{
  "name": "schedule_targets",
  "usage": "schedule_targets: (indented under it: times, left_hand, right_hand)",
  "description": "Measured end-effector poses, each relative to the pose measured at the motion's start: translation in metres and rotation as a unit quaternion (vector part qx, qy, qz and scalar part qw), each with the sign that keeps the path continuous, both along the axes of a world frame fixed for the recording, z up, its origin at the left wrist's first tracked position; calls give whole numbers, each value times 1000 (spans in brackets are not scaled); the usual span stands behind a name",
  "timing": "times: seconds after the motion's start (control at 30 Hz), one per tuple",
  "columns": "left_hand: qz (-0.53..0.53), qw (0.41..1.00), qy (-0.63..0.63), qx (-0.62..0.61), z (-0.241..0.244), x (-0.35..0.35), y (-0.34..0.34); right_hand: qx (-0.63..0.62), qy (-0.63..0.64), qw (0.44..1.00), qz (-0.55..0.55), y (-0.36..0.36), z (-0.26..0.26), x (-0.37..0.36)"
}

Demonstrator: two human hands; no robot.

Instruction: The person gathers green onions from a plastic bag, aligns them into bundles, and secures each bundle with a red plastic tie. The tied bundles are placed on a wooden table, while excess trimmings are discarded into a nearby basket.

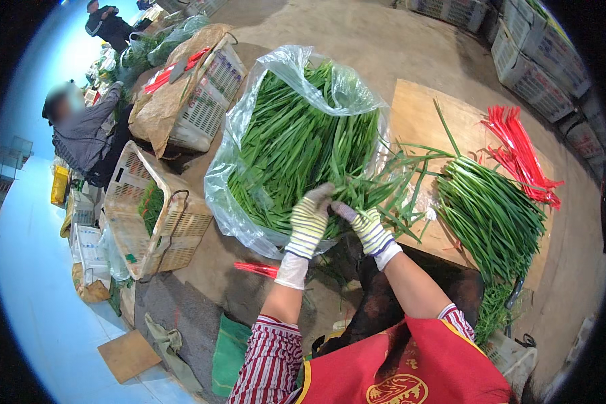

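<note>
My left hand, in a striped knit glove with greyish fingertips, is at the near edge of a clear plastic bag filled with garlic chives. Its fingers are bent close to the leaves; whether they pinch any is blurred. Close beside it, my right hand, gloved alike, is closed around a few loose chive leaves that fan out to the right. On a wooden board to the right lies a pile of trimmed chives, pale stem ends towards the far side.
Red plastic ties lie on the board; more ties are on the floor. A knife rests by the board's near edge. At left are a tipped crate with greens and a sacking-covered crate. Two people are farther left.
</note>
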State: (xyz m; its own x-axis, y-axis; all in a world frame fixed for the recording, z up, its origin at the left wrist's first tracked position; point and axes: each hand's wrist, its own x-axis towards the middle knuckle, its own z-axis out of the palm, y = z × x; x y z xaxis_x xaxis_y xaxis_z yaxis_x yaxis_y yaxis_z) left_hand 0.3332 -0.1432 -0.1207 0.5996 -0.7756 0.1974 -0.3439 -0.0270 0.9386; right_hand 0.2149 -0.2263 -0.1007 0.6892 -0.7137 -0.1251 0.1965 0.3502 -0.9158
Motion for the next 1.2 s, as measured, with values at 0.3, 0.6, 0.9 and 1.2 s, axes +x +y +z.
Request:
schedule_targets:
  times: [0.3,0.6,0.9,1.2]
  left_hand:
    - [-140,971,-176,81,58,-2,14]
    - [-209,973,97,11,71,37,-24]
    - [-256,781,-401,405,-10,60,-10]
    - [-283,682,-450,502,19,49,-11]
  right_hand:
    - [123,-46,991,-10,13,-39,1]
    - [320,-268,909,-22,22,-64,-19]
    - [-486,-180,808,282,84,71,-58]
    - [-308,-260,836,372,120,98,-98]
